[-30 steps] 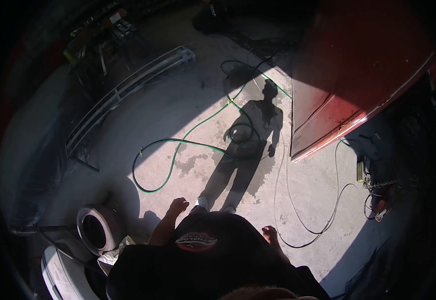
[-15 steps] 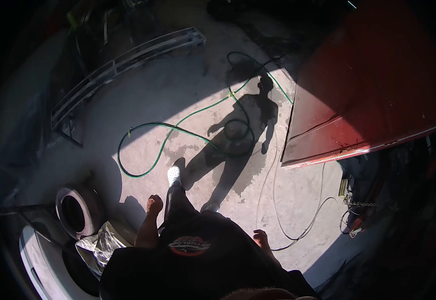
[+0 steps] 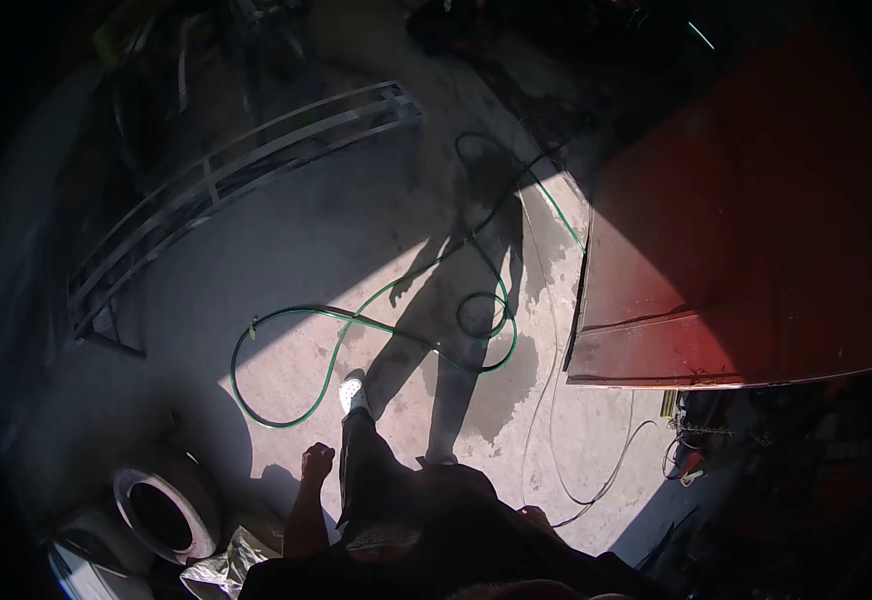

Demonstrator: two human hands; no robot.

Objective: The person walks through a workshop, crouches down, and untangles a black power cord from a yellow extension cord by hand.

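My left hand hangs low beside my left leg with its fingers curled in, and nothing shows in it. On the other side my right hand is at my hip, mostly hidden by my dark clothing, so its fingers are hard to make out. Neither hand visibly touches an object. Ahead of my white shoe, a green hose lies in loops on the concrete floor. A thin dark cable curves over the floor nearest my right hand.
A large red panel stands at the right, its lower edge raised over the floor. A long metal frame is at the upper left. By my left side are a tyre and a silvery plastic sheet. Wet patches mark the floor.
The hose, metal frame and red panel's lower edge sit lower in view. My shadow has shifted left, and my right hand shows less than before. My left hand stays curled.
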